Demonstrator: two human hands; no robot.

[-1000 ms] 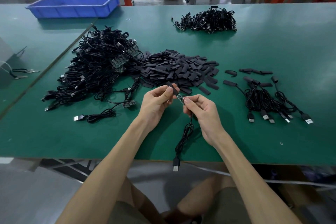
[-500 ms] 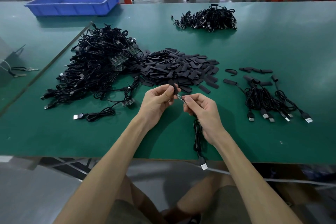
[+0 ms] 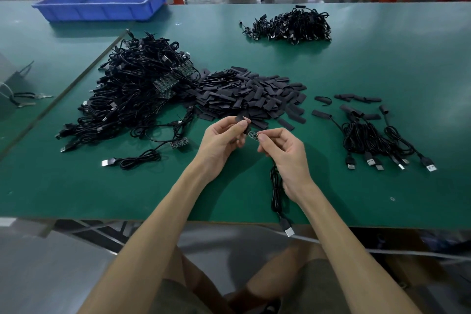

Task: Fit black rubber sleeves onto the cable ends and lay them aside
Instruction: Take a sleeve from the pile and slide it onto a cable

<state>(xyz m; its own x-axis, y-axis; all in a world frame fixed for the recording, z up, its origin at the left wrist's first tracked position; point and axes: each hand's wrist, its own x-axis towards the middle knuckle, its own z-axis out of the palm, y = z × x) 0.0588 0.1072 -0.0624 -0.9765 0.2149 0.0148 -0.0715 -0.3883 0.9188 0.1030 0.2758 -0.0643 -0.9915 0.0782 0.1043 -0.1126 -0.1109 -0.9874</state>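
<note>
- The left hand [image 3: 220, 144] pinches a black rubber sleeve [image 3: 242, 122] between thumb and fingertips, held just above the green table [image 3: 382, 64]; the sleeve's near mouth meets the tip of a small circuit board [image 3: 253, 135]
- The right hand [image 3: 285, 153] pinches that board at the cable's end, thumb on top; whether the board has entered the sleeve I cannot tell
- The held cable [image 3: 276, 186] hangs from under the right hand in a loose bundle; its USB plug [image 3: 288, 229] dangles past the table's near edge
- Straight beyond the hands lies the heap of loose sleeves [image 3: 249, 92]; touching it on the left, a big tangle of bare cables [image 3: 132, 99]
- To the right, well apart from the hands, a small group of sleeved cables [image 3: 372, 137] lies with plugs fanned toward the near edge; a few stray sleeves sit just beyond it
- One coiled cable [image 3: 137, 159] lies alone on the left; a second cable pile [image 3: 290, 25] sits far across the table; a blue bin [image 3: 102, 5] stands at the far left
</note>
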